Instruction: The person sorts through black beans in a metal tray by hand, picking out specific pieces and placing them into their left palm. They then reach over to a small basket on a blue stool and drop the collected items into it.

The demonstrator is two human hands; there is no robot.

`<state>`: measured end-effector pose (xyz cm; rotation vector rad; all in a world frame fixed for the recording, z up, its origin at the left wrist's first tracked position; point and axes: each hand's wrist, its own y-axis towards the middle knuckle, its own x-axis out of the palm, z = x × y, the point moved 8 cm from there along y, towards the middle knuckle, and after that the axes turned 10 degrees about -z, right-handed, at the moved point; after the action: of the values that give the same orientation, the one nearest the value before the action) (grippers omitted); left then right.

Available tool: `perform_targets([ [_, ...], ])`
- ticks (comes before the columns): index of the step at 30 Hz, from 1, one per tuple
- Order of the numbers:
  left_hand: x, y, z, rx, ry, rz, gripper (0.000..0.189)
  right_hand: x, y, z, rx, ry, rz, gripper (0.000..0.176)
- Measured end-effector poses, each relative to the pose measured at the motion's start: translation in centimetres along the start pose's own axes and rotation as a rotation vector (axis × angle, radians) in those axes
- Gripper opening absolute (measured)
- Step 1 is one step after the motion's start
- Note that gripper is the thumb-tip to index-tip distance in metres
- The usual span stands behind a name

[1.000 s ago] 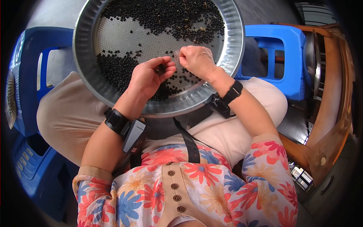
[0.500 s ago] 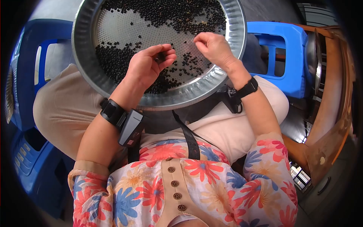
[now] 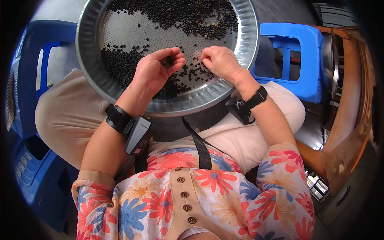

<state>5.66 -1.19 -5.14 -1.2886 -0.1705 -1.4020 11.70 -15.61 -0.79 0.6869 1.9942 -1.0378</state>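
Note:
A round metal tray [image 3: 89, 60] with a fluted rim and a perforated-looking bottom holds many small black beans [image 3: 120, 66], in a pile at the near left and a wide band at the far side [image 3: 188, 16]. Over the near middle, my left hand [image 3: 157, 68] is cupped palm up, its fingers curled around small dark bits that look like beans. My right hand [image 3: 222, 62] is just to its right, thumb and forefinger pinched together above scattered beans. Whatever is between those fingertips is hidden.
Blue plastic stools stand left [image 3: 52, 30] and right [image 3: 300, 36] of the tray. The tray's near edge is over my lap. A brown wooden piece of furniture [image 3: 346, 96] curves along the right side. Both wrists wear black straps, the left one with a grey box [image 3: 139, 135].
My right hand has moved down and slightly left, nearer the left hand, still pinched. The left hand stays cupped in almost the same place.

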Motion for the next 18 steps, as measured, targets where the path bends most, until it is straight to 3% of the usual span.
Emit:
perform_targets([
  [1,0.0,0.0,0.0,0.002,0.002,-0.004,0.023,0.7,0.0,-0.3,0.011,-0.016,-0.105,0.012],
  [5,-0.1,0.1,0.0,0.000,0.012,0.006,0.023,0.9,0.0,-0.3,0.017,0.015,-0.128,0.011],
  [7,0.0,0.1,-0.1,-0.005,0.004,-0.006,0.023,-0.1,0.1,-0.3,-0.003,0.052,0.026,0.012],
  [14,0.1,0.0,-0.3,-0.015,0.010,0.007,0.024,0.4,0.7,-1.3,-0.063,-0.043,0.027,0.011],
  [18,0.1,0.1,-0.5,-0.025,0.018,0.003,0.024,-0.7,0.8,-1.1,-0.005,0.123,0.049,0.012],
])
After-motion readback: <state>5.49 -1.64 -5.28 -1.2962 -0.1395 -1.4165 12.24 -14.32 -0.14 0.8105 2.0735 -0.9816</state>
